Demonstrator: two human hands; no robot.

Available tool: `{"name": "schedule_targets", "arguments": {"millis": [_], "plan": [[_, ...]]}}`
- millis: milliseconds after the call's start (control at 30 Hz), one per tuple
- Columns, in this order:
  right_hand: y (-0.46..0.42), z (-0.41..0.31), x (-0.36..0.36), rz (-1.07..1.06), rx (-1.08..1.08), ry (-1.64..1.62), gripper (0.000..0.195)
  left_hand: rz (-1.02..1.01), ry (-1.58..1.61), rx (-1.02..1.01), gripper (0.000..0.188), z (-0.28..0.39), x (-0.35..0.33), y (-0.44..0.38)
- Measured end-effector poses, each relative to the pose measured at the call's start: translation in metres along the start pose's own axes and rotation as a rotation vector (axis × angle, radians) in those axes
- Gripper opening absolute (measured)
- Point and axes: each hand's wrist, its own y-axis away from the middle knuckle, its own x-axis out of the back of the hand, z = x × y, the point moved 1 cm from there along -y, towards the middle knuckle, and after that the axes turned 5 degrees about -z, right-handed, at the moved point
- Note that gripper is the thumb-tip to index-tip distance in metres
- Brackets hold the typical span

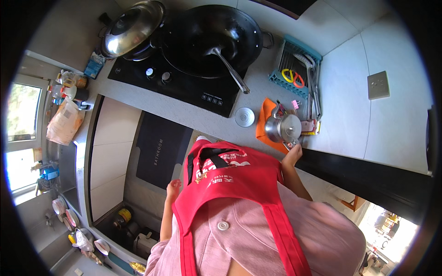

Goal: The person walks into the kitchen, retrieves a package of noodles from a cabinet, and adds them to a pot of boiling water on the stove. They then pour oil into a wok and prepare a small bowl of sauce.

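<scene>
My right hand (292, 156) is closed around the handle of a small metal kettle (274, 127) at the right end of the counter. The kettle has its lid on, and its spout points away from me. An orange cloth (263, 120) lies beneath and beside it. Left of the cloth, a small clear glass dish (244, 117) rests on the counter. My left hand (173, 188) hangs by my red apron (228, 172), fingers loosely curled and holding nothing visible.
A large black wok (193, 38) sits on the black cooktop (179, 88), with a metal ladle's handle (230, 70) jutting over its rim. Left of it stands a lidded pot (133, 31). A teal rack (288, 84) holds scissors (292, 78). Bottles and bags (65, 119) line the left counter.
</scene>
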Motion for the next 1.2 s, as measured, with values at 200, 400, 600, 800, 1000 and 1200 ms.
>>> {"name": "schedule_targets", "arguments": {"millis": [200, 400, 600, 800, 1000, 1200], "plan": [[0.003, 0.033, 0.032, 0.046, 0.037, 0.343, 0.053, 0.057, -0.427, -0.06, 0.03, -0.076, -0.007, -0.009], [0.069, -0.074, 0.015, -0.516, -0.107, 0.191, 0.035, 0.131, -0.306, 0.053, 0.031, -0.103, -0.017, 0.008], [0.074, -0.209, -0.153, -0.856, 0.724, 0.29, 0.026, 0.089, -0.304, 0.135, 0.032, -0.097, -0.01, 0.01], [0.085, -0.251, -0.247, -0.776, 1.168, 1.156, 0.046, 0.198, 0.011, 0.036, 0.023, 0.001, -0.014, 0.013], [0.046, -0.231, -0.271, -0.788, 1.026, 1.438, 0.035, 0.196, 0.064, 0.074, 0.023, 0.016, -0.054, 0.031], [-0.014, -0.215, -0.274, -0.74, 1.014, 1.388, 0.017, 0.156, -0.096, 0.252, 0.029, -0.041, -0.094, 0.073]]}}
